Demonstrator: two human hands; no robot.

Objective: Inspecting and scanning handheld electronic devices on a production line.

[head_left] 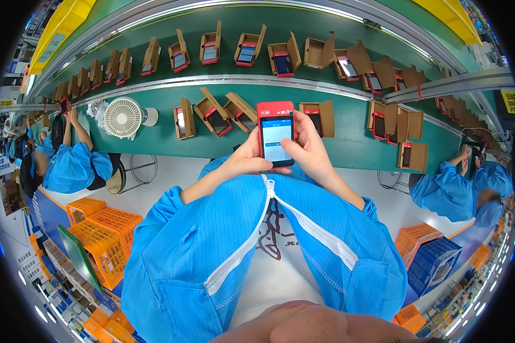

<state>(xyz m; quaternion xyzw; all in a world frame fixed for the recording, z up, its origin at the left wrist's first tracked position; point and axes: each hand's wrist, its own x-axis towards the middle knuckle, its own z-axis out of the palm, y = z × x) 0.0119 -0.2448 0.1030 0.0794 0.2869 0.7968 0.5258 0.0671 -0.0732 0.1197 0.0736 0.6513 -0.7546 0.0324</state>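
Note:
Both my hands hold up a red handheld terminal (276, 108) in front of my chest, above the near edge of the green bench. Its lit screen (273, 136) shows a blue and white page with a keypad in the lower part. My left hand (243, 158) grips the left side and lower edge, fingers hidden behind. Around the right side wraps my right hand (312, 150), its thumb lying over the screen. Just beyond are open brown cardboard boxes, including one (210, 114) with a similar terminal inside and another (319, 117) partly hidden behind my right hand.
A raised shelf (149, 94) carries a long row of open boxes with red terminals. On the bench's left lies a white fan (123, 118) beside clear plastic bags. Co-workers in blue (68, 166) (449, 191) sit at either side. Orange crates (106, 228) stand behind me at left.

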